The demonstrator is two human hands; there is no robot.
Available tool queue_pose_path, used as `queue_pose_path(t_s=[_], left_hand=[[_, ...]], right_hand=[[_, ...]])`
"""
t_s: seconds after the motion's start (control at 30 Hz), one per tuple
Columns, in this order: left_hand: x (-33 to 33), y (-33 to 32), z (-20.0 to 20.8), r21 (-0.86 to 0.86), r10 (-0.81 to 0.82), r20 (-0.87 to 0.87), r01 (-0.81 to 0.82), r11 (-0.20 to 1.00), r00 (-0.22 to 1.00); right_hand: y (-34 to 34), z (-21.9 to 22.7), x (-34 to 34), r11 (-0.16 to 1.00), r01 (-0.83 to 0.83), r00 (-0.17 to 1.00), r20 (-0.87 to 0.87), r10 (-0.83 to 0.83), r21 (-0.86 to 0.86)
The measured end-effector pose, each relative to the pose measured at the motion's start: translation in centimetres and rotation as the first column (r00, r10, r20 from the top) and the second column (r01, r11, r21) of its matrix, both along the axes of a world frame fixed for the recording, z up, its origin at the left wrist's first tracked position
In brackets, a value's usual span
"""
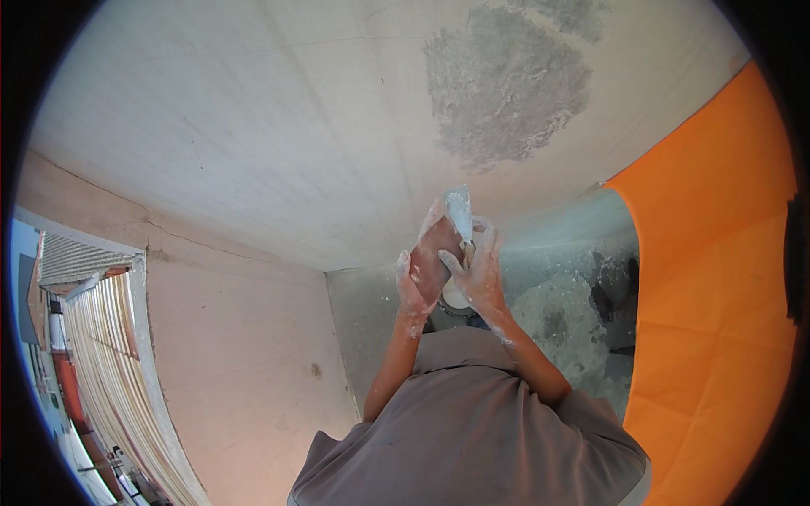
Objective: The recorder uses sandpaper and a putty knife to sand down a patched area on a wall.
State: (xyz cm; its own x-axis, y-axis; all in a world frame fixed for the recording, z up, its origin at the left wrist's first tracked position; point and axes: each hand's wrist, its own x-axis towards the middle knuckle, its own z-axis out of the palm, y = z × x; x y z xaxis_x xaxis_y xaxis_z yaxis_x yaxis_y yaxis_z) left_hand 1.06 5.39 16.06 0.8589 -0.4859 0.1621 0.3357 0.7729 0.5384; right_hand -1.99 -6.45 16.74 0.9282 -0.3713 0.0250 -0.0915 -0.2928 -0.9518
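My left hand [410, 291], dusted with white, holds a flat reddish-brown piece [432, 263], perhaps a sheet of sandpaper or a plastic spreader; its exact kind is unclear. White smears mark its edge. In my right hand [484, 277] is a putty knife [458, 211], its whitish blade pointing up toward the wall and its handle between my fingers. Right fingertips and thumb lie close to the brown piece, and the thumb seems to touch its edge. Partly hidden below my hands is a round container [456, 297] with white stuff in it.
Ahead rises a pale wall [278, 126] with a rough grey patch [506, 88]. An orange sheet [709, 278] hangs along the right. At left, a window opening [160, 337] breaks the side wall. The grey floor [548, 316] bears white splashes.
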Motion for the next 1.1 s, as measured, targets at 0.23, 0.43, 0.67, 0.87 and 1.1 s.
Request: queue_pose_path(t_s=[0.23, 0.43, 0.67, 0.87, 1.1], left_hand=[[0.2, -2.7, -1.7, 0.258, 0.192, 0.161, -0.229, 0.938, 0.968], [1.8, -3.1, -3.4, 0.182, 0.323, 0.101, -0.337, 0.924, 0.941], [4.5, 0.5, -0.6, 0.324, 0.325, 0.068, -0.329, 0.887, 0.943], [8.8, 3.1, 4.7, 0.443, 0.207, 0.677, -0.616, 0.652, 0.706], [8.6, 2.3, 4.4, 0.359, 0.329, 0.630, -0.640, 0.679, 0.703]], right_hand=[[0.9, -3.7, 0.0, 0.992, 0.056, 0.974, 0.226, -0.030, -0.109], [1.3, -3.7, -0.7, 0.991, 0.058, 0.965, 0.262, -0.026, -0.118], [-6.0, -1.4, -0.5, 0.999, -0.027, 0.994, 0.103, 0.030, -0.037], [-11.6, 11.1, 4.0, 0.847, -0.047, 0.985, 0.115, 0.126, -0.530], [-12.5, 14.0, 6.7, 0.644, 0.154, 0.971, 0.236, 0.043, -0.750]])
